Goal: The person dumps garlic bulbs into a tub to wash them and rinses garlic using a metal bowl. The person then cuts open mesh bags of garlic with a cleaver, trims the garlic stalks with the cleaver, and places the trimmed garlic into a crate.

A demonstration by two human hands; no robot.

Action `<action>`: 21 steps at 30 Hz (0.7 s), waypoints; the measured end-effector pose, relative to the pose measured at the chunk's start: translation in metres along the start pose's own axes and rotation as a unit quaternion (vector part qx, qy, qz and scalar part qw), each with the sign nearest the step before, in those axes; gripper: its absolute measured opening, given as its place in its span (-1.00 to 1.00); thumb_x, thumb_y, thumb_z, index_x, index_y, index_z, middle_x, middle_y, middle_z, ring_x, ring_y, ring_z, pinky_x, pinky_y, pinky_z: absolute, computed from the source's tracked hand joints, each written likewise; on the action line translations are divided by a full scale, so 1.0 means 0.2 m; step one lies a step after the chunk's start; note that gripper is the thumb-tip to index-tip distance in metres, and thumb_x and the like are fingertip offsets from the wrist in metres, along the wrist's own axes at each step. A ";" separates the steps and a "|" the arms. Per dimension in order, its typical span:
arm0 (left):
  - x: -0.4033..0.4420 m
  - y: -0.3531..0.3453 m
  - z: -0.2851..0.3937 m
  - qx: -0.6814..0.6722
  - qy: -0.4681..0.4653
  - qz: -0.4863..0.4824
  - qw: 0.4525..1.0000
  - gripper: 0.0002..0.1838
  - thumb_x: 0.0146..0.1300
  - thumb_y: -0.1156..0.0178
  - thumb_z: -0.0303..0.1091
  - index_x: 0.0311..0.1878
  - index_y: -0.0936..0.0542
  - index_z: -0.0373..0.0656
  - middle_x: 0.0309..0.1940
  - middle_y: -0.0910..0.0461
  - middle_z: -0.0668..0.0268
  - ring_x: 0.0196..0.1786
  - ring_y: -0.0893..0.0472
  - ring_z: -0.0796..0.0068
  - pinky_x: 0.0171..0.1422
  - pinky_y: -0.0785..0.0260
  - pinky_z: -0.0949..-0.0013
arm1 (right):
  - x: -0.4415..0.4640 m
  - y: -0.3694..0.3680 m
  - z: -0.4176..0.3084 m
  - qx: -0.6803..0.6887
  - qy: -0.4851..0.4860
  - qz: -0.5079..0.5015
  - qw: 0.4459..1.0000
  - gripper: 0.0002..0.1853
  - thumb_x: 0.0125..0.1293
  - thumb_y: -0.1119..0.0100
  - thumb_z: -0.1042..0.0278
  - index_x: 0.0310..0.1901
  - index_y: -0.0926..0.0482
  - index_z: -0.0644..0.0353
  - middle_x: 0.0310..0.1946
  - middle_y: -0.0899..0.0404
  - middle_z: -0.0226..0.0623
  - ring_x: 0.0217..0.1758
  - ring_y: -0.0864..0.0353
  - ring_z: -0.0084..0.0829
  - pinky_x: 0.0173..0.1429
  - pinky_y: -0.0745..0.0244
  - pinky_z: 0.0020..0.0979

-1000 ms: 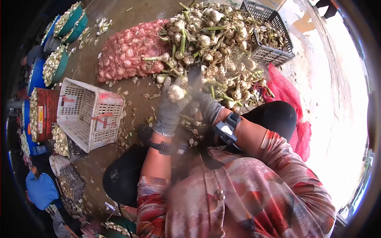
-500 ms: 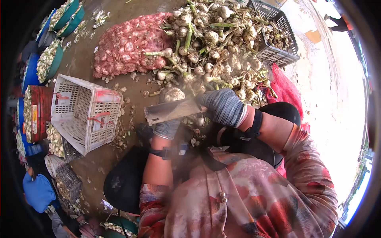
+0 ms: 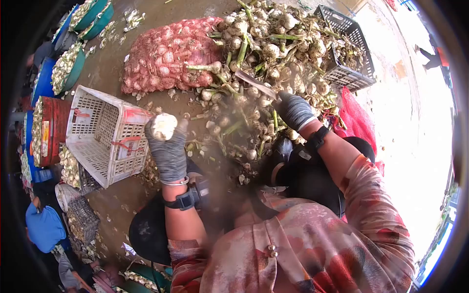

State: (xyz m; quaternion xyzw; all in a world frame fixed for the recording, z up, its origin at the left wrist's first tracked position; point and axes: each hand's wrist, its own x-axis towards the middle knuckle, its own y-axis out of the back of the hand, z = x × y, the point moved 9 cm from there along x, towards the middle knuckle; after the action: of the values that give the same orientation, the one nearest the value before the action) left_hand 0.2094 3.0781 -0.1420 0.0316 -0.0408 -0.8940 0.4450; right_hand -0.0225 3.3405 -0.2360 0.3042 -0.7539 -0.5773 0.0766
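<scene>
Your left hand (image 3: 169, 156) cups the garlic (image 3: 163, 127) between its fingers, probably light, firm, papery; grip its sides. Your right hand (image 3: 295, 111) clenches the knife (image 3: 256, 85), jutting beyond the knuckles

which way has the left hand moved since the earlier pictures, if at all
Yes, the left hand has moved toward the white crate and away from the garlic pile, holding a garlic bulb.

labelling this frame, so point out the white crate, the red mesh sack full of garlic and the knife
white crate (image 3: 126, 142): head view, on its slatted side wall
red mesh sack (image 3: 163, 58): head view, on its bulging middle
knife (image 3: 256, 85): head view, on its blade
</scene>
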 end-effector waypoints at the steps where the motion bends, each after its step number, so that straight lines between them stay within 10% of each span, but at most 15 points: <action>1: 0.11 0.14 0.02 0.006 -0.029 0.015 0.999 -0.51 0.06 -0.40 -0.48 -0.01 -0.35 -0.22 -0.16 -0.44 0.31 -0.17 -0.44 0.54 -0.08 -0.42 0.41 | -0.03 0.09 -0.08 0.030 0.011 0.037 0.999 -0.67 0.27 -0.11 0.05 -0.10 -0.54 0.11 -0.44 -0.62 -0.02 -0.31 -0.64 -0.01 -0.20 -0.51 -0.09; 7: -0.02 -0.17 -0.24 0.065 -0.095 -0.116 0.987 -0.42 0.09 -0.33 -0.53 0.16 -0.29 -0.20 -0.02 -0.45 0.22 -0.02 -0.48 0.46 0.13 -0.43 0.34 | -0.29 0.29 -0.66 0.108 0.318 0.083 0.938 -0.78 0.07 -0.24 0.27 -0.22 -0.54 0.04 -0.52 -0.59 -0.17 -0.41 -0.63 -0.07 -0.37 -0.48 -0.12; 11: -0.11 -0.28 -0.35 -0.169 0.013 -0.122 0.978 -0.43 0.17 -0.25 -0.49 0.21 -0.24 -0.16 0.04 -0.42 0.20 0.04 -0.48 0.41 0.14 -0.46 0.28 | -0.33 0.23 -0.73 0.064 0.328 -0.005 0.942 -0.80 0.02 -0.16 0.42 -0.25 -0.56 0.05 -0.50 -0.59 -0.18 -0.40 -0.63 -0.08 -0.36 -0.47 -0.11; 21: -0.20 -0.34 -0.26 0.084 -0.126 -0.187 0.971 -0.39 0.09 -0.35 -0.42 0.16 -0.24 -0.19 -0.05 -0.50 0.22 -0.04 -0.53 0.45 0.03 -0.47 0.37 | -0.32 0.05 -0.66 -0.003 0.298 -0.050 0.953 -0.73 0.10 -0.09 0.44 -0.11 -0.51 0.09 -0.49 -0.60 -0.14 -0.36 -0.65 -0.06 -0.34 -0.48 -0.11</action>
State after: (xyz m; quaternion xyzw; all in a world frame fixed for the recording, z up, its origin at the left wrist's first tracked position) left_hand 0.1839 3.1477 -0.2005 -0.0365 -0.1651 -0.9516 0.2566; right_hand 0.0865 3.2679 -0.1688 0.4992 -0.6788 -0.4661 0.2697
